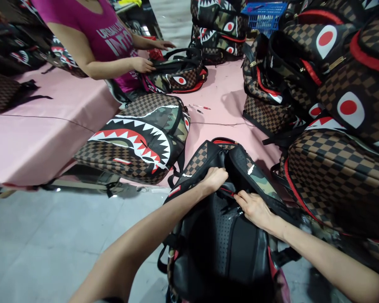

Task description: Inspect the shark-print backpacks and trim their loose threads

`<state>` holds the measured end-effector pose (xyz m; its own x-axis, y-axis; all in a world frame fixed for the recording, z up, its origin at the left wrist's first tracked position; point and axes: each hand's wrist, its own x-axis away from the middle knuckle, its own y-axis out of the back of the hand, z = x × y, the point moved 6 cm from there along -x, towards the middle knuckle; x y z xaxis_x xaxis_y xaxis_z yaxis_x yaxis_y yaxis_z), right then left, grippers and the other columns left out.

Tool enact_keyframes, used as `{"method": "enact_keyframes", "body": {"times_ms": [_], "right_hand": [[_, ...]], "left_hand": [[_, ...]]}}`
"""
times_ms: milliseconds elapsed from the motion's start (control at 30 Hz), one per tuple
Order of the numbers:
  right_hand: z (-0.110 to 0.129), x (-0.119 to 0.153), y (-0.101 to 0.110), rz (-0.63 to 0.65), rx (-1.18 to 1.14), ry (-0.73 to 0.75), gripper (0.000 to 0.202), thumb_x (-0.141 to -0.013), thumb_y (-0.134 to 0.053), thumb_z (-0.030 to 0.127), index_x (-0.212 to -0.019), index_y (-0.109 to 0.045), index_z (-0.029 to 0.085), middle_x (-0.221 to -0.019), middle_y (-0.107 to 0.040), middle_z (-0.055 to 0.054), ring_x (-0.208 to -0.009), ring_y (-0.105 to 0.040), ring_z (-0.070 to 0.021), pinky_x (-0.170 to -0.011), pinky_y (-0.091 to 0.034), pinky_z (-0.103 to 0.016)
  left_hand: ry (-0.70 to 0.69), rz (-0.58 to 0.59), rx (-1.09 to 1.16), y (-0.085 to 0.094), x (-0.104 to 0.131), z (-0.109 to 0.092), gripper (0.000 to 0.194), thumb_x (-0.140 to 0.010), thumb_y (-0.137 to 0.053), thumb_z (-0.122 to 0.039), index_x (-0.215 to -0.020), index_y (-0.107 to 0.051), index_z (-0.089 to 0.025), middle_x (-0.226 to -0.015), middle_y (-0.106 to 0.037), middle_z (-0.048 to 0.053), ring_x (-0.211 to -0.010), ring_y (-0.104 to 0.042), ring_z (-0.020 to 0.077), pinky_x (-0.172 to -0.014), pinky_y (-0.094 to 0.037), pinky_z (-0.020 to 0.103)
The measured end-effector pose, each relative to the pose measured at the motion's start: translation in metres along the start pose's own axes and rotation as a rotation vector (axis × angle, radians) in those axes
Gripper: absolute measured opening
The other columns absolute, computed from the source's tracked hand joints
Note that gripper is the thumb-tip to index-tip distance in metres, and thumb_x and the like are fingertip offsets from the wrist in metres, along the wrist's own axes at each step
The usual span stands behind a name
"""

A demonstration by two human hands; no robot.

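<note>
A backpack [221, 244] with a black padded back panel, brown checks and camouflage patches lies before me, its upper part open. My left hand [215, 179] is closed at the dark opening; the fingertips are turned away, and they seem to grip the bag's inner edge. Lower and to the right, my right hand [254, 209] pinches the end of a red-trimmed edge [226, 192] on the same bag. A clear plastic scrap [235, 213] shows beside its fingers.
Another backpack [135, 134] with a shark-mouth print lies left on the pink-covered table [221, 109]. Pens [202, 107] lie beyond it. Checked backpacks [341, 168] are piled at right. Across the table, a person in a magenta shirt [82, 38] handles another backpack [180, 73]. A blue basket [265, 17] stands behind.
</note>
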<state>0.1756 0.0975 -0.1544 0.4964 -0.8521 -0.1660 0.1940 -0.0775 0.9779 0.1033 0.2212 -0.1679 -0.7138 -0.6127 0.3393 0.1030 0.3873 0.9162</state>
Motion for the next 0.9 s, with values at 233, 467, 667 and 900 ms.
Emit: {"method": "enact_keyframes", "body": {"times_ms": [233, 467, 667, 900], "right_hand": [[-0.017, -0.008, 0.010, 0.064, -0.126, -0.034, 0.036, -0.080, -0.038, -0.001, -0.107, -0.058, 0.011, -0.091, -0.061, -0.007, -0.068, -0.060, -0.0144, -0.062, -0.047, -0.026], [-0.052, -0.021, 0.024, 0.036, -0.342, -0.135, 0.043, -0.077, -0.039, -0.002, -0.109, -0.060, 0.016, -0.103, -0.062, -0.006, -0.085, -0.062, -0.0141, -0.075, -0.049, -0.025], [-0.058, -0.026, 0.026, 0.039, -0.448, -0.168, 0.043, -0.074, -0.041, -0.002, -0.105, -0.063, 0.018, -0.103, -0.064, -0.005, -0.089, -0.062, -0.0141, -0.079, -0.048, -0.024], [-0.071, -0.049, 0.033, 0.098, -0.228, -0.340, 0.042, -0.084, -0.054, 0.031, -0.120, -0.048, 0.012, -0.103, -0.062, -0.012, -0.093, -0.059, -0.0225, -0.080, -0.045, -0.032]], "left_hand": [[0.023, -0.057, 0.084, -0.009, 0.000, 0.015, 0.017, -0.072, -0.047, -0.013, -0.070, -0.064, -0.015, -0.076, -0.064, 0.007, -0.067, -0.060, 0.0178, -0.061, -0.040, 0.025], [0.219, -0.205, 0.257, -0.007, 0.026, 0.032, 0.016, -0.075, -0.045, -0.015, -0.072, -0.061, -0.014, -0.072, -0.059, 0.002, -0.062, -0.052, 0.0105, -0.059, -0.038, 0.021], [0.306, -0.219, 0.377, -0.007, 0.027, 0.036, 0.014, -0.072, -0.047, -0.010, -0.066, -0.058, -0.014, -0.069, -0.057, 0.001, -0.064, -0.051, 0.0099, -0.061, -0.038, 0.020], [0.491, -0.152, 0.507, -0.023, 0.023, 0.036, 0.029, -0.084, -0.035, -0.021, -0.083, -0.063, -0.013, -0.060, -0.061, 0.001, -0.048, -0.051, 0.0097, -0.047, -0.035, 0.020]]}}
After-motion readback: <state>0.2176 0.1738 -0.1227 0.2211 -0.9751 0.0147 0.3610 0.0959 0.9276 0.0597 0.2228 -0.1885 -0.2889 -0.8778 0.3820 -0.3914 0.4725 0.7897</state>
